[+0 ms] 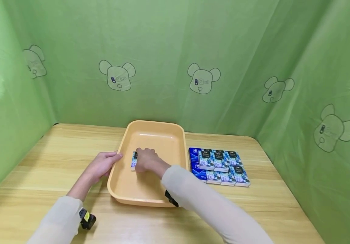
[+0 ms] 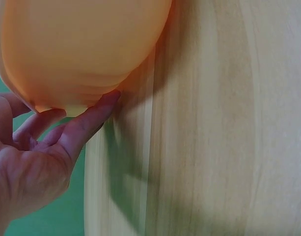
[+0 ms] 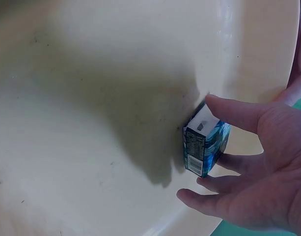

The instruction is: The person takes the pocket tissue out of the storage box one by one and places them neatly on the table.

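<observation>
An orange plastic tray lies on the table, its far end close to the green curtain. On the tray's left side, my left hand grips the rim, thumb over the edge and fingers against the outer wall. Inside the tray, my right hand pinches a small blue floral tissue pack between thumb and fingers. From the head, only the left part of that pack shows; the hand covers the rest. The right wrist view shows its white side and a barcode, close over the tray floor.
To the right of the tray sit several tissue packs with floral prints, some stacked in a second layer. Plain blue packs lie along their left side. Green curtains enclose the wooden table at the back and sides.
</observation>
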Available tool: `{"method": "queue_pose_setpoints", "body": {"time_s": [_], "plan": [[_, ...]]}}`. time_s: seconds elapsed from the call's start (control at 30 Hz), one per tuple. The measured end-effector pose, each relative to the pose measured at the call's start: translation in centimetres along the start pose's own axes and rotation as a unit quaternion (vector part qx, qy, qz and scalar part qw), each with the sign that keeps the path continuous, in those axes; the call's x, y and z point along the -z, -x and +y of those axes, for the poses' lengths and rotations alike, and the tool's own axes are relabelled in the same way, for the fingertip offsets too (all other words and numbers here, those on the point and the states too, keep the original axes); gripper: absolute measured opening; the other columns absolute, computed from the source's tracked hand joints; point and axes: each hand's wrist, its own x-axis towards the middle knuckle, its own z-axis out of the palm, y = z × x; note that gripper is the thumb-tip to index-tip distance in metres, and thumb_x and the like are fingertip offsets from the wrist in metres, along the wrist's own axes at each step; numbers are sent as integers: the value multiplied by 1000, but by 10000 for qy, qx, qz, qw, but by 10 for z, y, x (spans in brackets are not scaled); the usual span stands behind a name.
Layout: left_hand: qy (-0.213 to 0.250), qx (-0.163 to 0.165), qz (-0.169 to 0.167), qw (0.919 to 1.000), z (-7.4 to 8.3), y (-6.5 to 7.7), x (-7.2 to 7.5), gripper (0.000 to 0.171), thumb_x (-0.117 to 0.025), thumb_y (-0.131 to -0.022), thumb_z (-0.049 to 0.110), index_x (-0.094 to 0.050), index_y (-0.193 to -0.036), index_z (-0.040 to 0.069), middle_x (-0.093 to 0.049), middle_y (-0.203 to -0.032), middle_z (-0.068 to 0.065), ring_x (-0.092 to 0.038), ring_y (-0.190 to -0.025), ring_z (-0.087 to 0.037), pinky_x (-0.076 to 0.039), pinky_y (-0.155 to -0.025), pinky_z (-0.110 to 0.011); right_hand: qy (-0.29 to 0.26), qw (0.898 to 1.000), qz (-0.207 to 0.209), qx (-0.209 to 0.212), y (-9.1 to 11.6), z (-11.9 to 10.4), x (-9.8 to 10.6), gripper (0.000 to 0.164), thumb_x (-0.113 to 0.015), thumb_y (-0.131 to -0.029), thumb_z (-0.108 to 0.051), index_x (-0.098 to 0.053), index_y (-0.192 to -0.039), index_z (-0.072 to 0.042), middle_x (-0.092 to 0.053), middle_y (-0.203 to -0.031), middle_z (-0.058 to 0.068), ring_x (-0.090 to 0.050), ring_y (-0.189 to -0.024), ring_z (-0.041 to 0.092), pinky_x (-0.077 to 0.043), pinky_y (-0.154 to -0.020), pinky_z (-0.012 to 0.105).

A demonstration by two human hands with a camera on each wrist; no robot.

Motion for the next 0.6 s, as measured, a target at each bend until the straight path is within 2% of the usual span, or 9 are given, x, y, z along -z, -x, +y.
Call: {"method": "queue_pose_setpoints", "body": {"time_s": [0.2,0.43,0.6], "plan": [[-46,17,28,10000,2,0,-1,62,-53,-106,34,-38,-153,-2,-69,-119,-28,-74,-82,-20,-65,-69,-37,-22,10000,59,11,0,0,0,71,-81,-80,-16,-51,-144,-13,-62,-120,11,-53,-108,27,-51,-99,39],[-51,27,46,10000,3,1,-1,61,-53,-105,34,-38,-153,-2,-69,-120,-29,-75,-81,-22,-65,-68,-37,95,9999,94,41,-1,0,1,70,-78,-82,-16,-49,-145,-11,-62,-124,13,-55,-111,27,-52,-99,38],[-12,24,57,10000,3,1,-2,61,-53,-106,32,-38,-153,-3,-68,-122,-30,-75,-83,-24,-65,-69,-38,5,9999,82,69,-2,-1,-1,65,-80,-79,-11,-51,-138,-8,-63,-109,11,-57,-95,23,-54,-78,31]]}}
